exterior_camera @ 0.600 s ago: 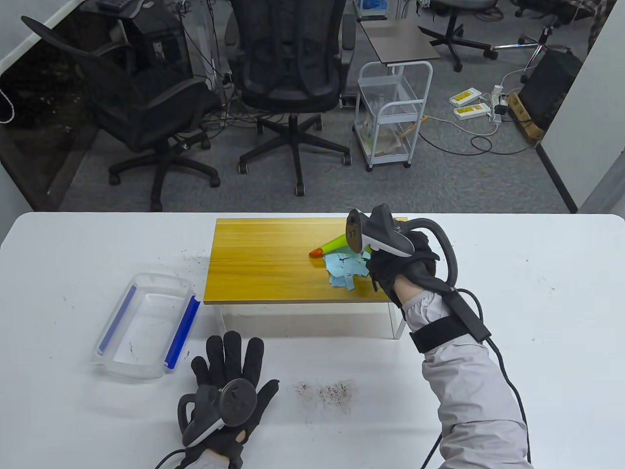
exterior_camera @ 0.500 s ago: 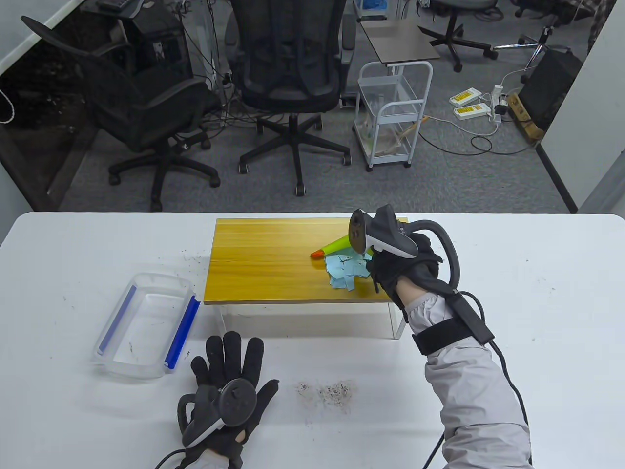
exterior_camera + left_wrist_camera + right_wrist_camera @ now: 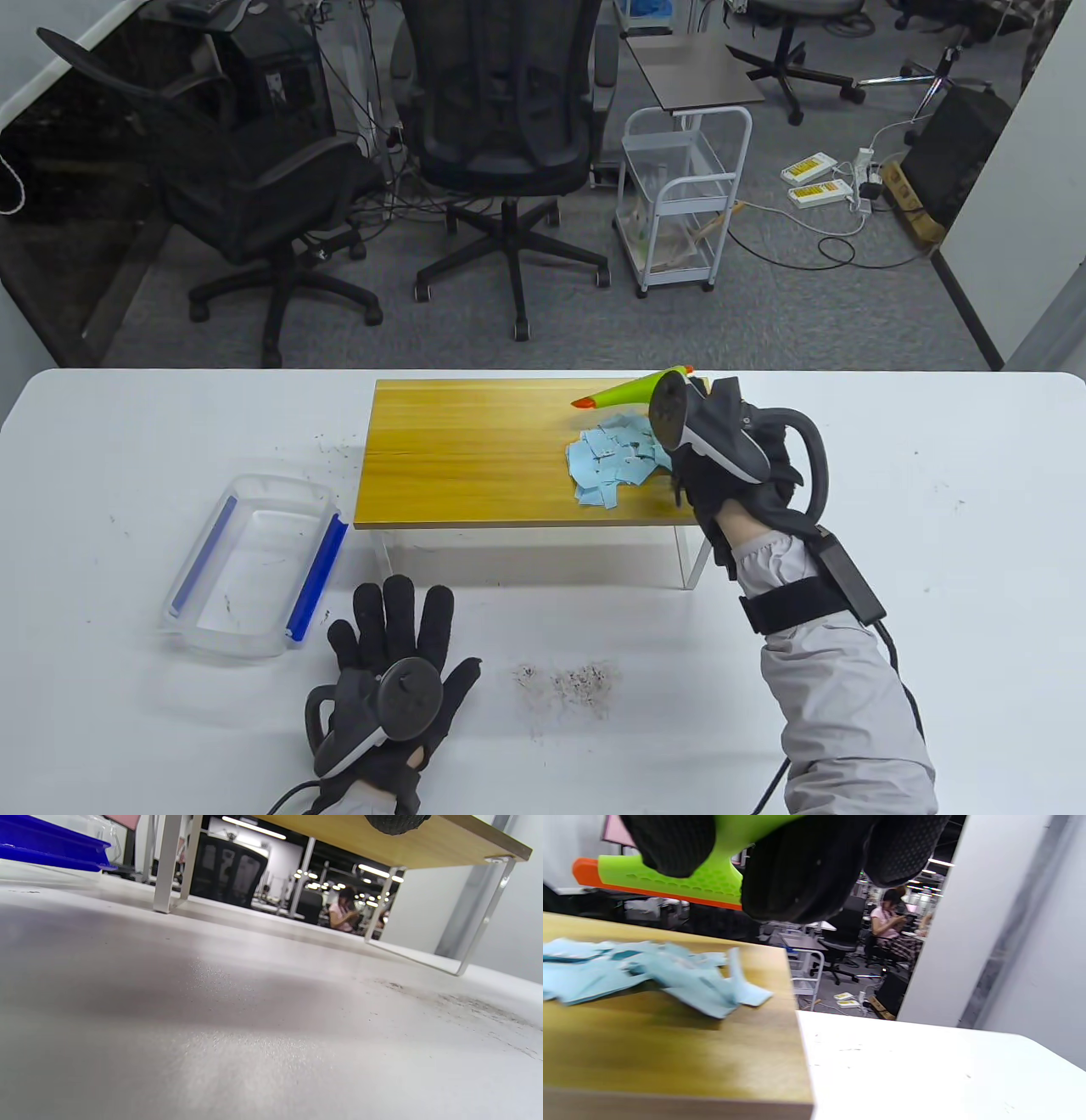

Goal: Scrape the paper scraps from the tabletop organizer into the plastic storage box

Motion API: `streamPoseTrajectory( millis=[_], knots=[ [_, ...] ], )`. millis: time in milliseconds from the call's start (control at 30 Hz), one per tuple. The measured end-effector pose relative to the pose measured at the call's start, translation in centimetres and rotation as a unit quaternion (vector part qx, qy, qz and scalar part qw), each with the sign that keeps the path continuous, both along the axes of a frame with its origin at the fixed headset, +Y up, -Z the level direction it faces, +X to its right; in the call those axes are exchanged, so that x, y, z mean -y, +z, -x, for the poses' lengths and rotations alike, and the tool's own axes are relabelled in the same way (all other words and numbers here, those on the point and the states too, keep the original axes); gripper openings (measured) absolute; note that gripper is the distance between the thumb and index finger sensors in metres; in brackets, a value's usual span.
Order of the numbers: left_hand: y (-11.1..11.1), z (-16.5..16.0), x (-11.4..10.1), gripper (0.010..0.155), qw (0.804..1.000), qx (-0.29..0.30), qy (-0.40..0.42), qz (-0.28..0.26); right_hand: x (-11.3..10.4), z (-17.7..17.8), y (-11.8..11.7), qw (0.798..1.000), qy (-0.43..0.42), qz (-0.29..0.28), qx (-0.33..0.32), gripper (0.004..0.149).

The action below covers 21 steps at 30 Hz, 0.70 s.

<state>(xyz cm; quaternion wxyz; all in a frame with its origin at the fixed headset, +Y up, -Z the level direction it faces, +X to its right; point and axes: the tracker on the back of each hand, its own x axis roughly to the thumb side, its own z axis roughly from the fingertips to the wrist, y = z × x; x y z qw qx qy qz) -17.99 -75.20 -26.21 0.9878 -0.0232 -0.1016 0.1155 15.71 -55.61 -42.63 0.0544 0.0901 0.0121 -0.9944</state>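
Observation:
A pile of light blue paper scraps (image 3: 615,458) (image 3: 653,978) lies on the right part of the wooden tabletop organizer (image 3: 467,458) (image 3: 670,1052). My right hand (image 3: 721,475) grips a green scraper with an orange edge (image 3: 624,392) (image 3: 666,880), lifted just above and behind the pile. The clear plastic storage box with blue rims (image 3: 250,564) stands open on the table left of the organizer. Flat on the white table, fingers spread, my left hand (image 3: 394,662) rests in front of the organizer and holds nothing.
Grey dust (image 3: 568,679) marks the white table (image 3: 933,526) right of my left hand. Office chairs (image 3: 505,127) and a white trolley (image 3: 679,195) stand on the floor beyond the table's far edge. The organizer's metal legs (image 3: 479,925) show in the left wrist view.
My right hand has lifted the scraper off the scraps and moved it back and to the right. The whole pile now shows. The left hand has barely moved.

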Motion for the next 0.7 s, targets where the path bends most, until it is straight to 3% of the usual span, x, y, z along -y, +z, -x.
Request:
streamPoseTrajectory(
  millis=[233, 400, 700],
  knots=[
    [0.0, -0.1, 0.0, 0.083, 1.0, 0.003, -0.002, 0.001, 1.9, -7.3, 1.9, 0.993, -0.048, -0.032, 0.104, 0.069],
    [0.0, -0.2, 0.1, 0.083, 1.0, 0.006, -0.001, 0.004, 5.4, -12.0, 4.0, 0.984, -0.057, -0.025, 0.169, 0.069],
    [0.1, -0.5, 0.1, 0.083, 1.0, 0.009, 0.0, 0.003, 12.4, -14.4, 7.8, 0.975, -0.097, -0.019, 0.2, 0.07]
  ],
)
